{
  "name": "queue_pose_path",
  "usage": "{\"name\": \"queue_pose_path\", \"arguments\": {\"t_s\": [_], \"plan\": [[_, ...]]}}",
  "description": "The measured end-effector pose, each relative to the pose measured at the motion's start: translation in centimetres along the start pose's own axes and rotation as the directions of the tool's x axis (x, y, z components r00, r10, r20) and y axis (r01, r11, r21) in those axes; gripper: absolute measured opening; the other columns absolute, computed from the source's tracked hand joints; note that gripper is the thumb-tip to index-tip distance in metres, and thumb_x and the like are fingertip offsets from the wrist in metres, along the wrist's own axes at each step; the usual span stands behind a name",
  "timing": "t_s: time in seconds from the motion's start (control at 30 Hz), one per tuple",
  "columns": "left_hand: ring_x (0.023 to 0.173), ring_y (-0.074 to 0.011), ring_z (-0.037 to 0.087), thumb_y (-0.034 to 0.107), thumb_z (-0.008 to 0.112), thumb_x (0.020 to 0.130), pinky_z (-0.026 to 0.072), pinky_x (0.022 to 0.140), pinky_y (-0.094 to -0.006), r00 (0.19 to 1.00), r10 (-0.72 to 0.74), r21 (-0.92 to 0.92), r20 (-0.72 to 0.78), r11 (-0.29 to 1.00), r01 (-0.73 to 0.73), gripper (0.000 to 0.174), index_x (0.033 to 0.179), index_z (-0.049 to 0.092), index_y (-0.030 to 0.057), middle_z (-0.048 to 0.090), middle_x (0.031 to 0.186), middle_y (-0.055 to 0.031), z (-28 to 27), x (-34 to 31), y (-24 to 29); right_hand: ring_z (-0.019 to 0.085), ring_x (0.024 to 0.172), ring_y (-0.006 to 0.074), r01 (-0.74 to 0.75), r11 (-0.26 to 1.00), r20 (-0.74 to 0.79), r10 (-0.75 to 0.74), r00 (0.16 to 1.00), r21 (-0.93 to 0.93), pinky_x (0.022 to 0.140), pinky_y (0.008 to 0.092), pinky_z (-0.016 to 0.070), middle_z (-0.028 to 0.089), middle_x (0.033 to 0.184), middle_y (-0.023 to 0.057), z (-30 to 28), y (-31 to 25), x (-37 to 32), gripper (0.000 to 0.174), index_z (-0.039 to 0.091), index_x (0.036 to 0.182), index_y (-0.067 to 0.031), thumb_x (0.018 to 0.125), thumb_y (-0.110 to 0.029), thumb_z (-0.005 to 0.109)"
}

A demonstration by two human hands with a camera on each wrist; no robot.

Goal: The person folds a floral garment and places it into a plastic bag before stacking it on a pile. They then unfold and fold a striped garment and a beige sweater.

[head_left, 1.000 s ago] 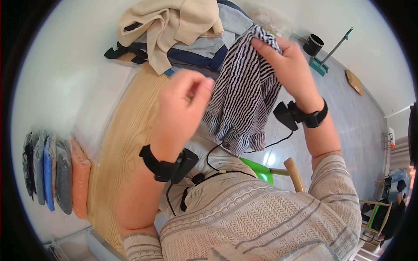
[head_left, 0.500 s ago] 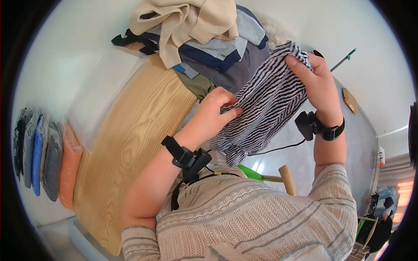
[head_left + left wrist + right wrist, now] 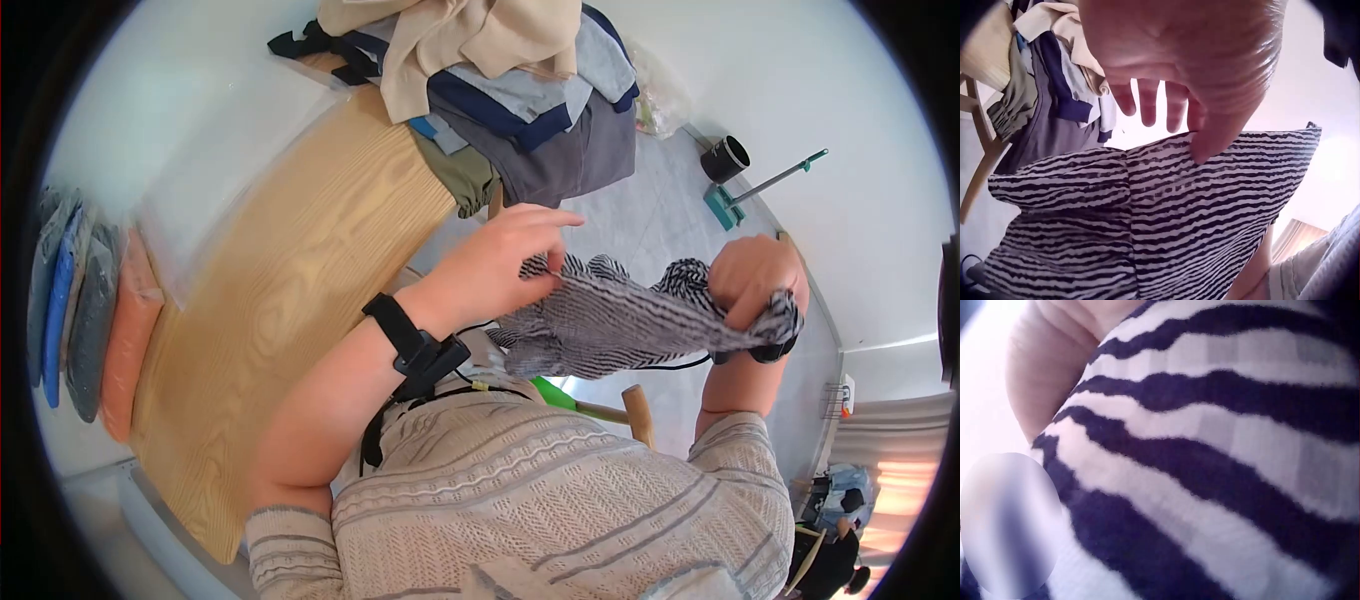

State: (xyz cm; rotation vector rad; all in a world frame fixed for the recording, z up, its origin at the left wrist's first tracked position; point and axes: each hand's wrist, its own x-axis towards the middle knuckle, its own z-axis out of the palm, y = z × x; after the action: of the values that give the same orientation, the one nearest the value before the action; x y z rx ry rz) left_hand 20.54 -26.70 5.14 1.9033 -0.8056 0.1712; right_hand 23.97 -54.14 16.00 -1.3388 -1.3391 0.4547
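Observation:
A black-and-white striped garment [image 3: 630, 325] is stretched between both hands above the person's lap. The left hand [image 3: 505, 262] pinches its edge between thumb and index finger, the other fingers fairly straight; in the left wrist view the thumb of the left hand [image 3: 1188, 69] lies on the striped cloth [image 3: 1172, 212]. At the garment's other end the right hand [image 3: 758, 280] grips bunched cloth, some of it draped over the wrist. Striped fabric [image 3: 1210, 450] fills most of the right wrist view, with part of the right hand [image 3: 1054, 369] behind it.
A pile of clothes, with a beige one [image 3: 520, 40] on top, lies at the far end of the wooden table [image 3: 300, 250]. Bagged folded clothes [image 3: 130, 330] stand at the left. A black bin [image 3: 725, 158] and a green dustpan [image 3: 722, 207] are on the floor, a chair [image 3: 636, 415] beside the person.
The right hand has moved down and to the right with its end of the garment, turning over. The left hand has come to the cloth and pinches it. The garment now lies more sideways.

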Motion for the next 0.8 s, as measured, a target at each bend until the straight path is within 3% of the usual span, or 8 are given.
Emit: {"name": "queue_pose_path", "arguments": {"t_s": [0.07, 0.13, 0.2, 0.27, 0.5, 0.63, 0.73, 0.8], "plan": [[0.124, -0.0315, 0.043, -0.001, 0.065, 0.067, 0.037, 0.099, -0.0397, 0.991, 0.132, 0.03, 0.037, 0.991, -0.133, 0.019, 0.074, 0.049, 0.006, 0.053, 0.131, -0.0084, 0.7, -0.1, 0.1, 0.044, 0.036, 0.0256, 0.034, 0.992, 0.14, -0.051, 0.989, 0.118, 0.035, 0.0336, 0.0293, 0.049, 0.048, 0.0127, 0.4, 0.0, 1.2, 0.037, 0.063, 0.066, 0.0069, 0.085, -0.025, 0.06], [0.127, -0.0329, 0.04, -0.002, 0.063, 0.064, 0.0351, 0.101, -0.0413, 0.989, 0.097, -0.045, 0.107, 0.995, -0.093, 0.018, 0.071, 0.048, 0.006, 0.052, 0.133, -0.0088, 1.3, -0.2, 0.3, 0.041, 0.034, 0.0239, 0.049, 0.979, 0.343, -0.116, 0.932, 0.198, 0.033, 0.0353, 0.0237, 0.048, 0.048, 0.0126, 0.7, 0.0, 2.1, 0.038, 0.065, 0.072, 0.0101, 0.087, -0.023, 0.055], [0.13, -0.0343, 0.037, -0.002, 0.061, 0.062, 0.0331, 0.103, -0.0428, 0.981, 0.071, -0.117, 0.183, 0.992, -0.05, 0.017, 0.068, 0.047, 0.006, 0.05, 0.135, -0.0092, 1.8, -0.5, 0.6, 0.04, 0.033, 0.0222, 0.077, 0.978, 0.327, -0.138, 0.935, 0.195, 0.033, 0.035, 0.0237, 0.045, 0.047, 0.0112, 1.1, 0.2, 2.0, 0.041, 0.066, 0.077, 0.0113, 0.089, -0.025, 0.053], [0.129, -0.0346, 0.037, -0.001, 0.061, 0.059, 0.0329, 0.102, -0.0441, 0.954, 0.091, -0.117, 0.284, 0.991, -0.059, 0.019, 0.064, 0.044, 0.0058, 0.05, 0.134, -0.0092, 2.3, -0.8, 0.9, 0.04, 0.033, 0.0206, 0.093, 0.978, 0.46, -0.171, 0.871, 0.188, 0.033, 0.0338, 0.0242, 0.044, 0.047, 0.0099, 1.1, 0.1, 2.6, 0.044, 0.067, 0.08, 0.0109, 0.091, -0.029, 0.052], [0.129, -0.0339, 0.037, 0.001, 0.061, 0.057, 0.0313, 0.103, -0.044, 0.918, 0.091, -0.13, 0.386, 0.991, -0.043, 0.019, 0.063, 0.044, 0.0052, 0.054, 0.128, -0.0107, 4.1, -1.8, 0.5, 0.042, 0.036, 0.0169, 0.099, 0.978, 0.527, -0.184, 0.83, 0.186, 0.033, 0.0315, 0.0257, 0.04, 0.049, 0.0041, 1.3, -0.1, 3.0, 0.052, 0.069, 0.088, 0.0085, 0.095, -0.039, 0.047], [0.129, -0.0334, 0.037, 0.003, 0.065, 0.06, 0.0297, 0.105, -0.0436, 0.922, 0.023, -0.159, 0.387, 0.986, 0.042, 0.016, 0.073, 0.055, 0.0051, 0.051, 0.129, -0.0123, 4.4, -2.0, 0.2, 0.042, 0.036, 0.0165, 0.131, 0.97, 0.536, -0.225, 0.814, 0.207, 0.034, 0.0311, 0.0262, 0.038, 0.049, 0.0025, 1.2, 0.1, 3.0, 0.054, 0.069, 0.091, 0.0073, 0.095, -0.041, 0.046], [0.129, -0.0334, 0.037, 0.007, 0.069, 0.063, 0.03, 0.106, -0.0436, 0.93, 0.042, -0.151, 0.366, 0.988, 0.015, 0.021, 0.083, 0.063, 0.0053, 0.048, 0.133, -0.0134, 5.0, -2.5, -0.8, 0.041, 0.036, 0.016, 0.162, 0.966, 0.511, -0.245, 0.824, 0.201, 0.034, 0.0311, 0.0263, 0.037, 0.049, 0.002, 1.3, 0.1, 2.7, 0.051, 0.069, 0.091, 0.0066, 0.096, -0.038, 0.045], [0.129, -0.0335, 0.037, 0.008, 0.07, 0.064, 0.0304, 0.106, -0.0438, 0.935, 0.065, -0.13, 0.348, 0.991, -0.02, 0.023, 0.087, 0.065, 0.0054, 0.046, 0.136, -0.0139, 5.3, -2.8, -1.6, 0.038, 0.036, 0.0099, 0.171, 0.969, 0.496, -0.24, 0.834, 0.181, 0.035, 0.0279, 0.0211, 0.041, 0.05, -0.0014, 1.3, -0.1, 2.9, 0.025, 0.071, 0.08, -0.0002, 0.088, -0.012, 0.05]]}}
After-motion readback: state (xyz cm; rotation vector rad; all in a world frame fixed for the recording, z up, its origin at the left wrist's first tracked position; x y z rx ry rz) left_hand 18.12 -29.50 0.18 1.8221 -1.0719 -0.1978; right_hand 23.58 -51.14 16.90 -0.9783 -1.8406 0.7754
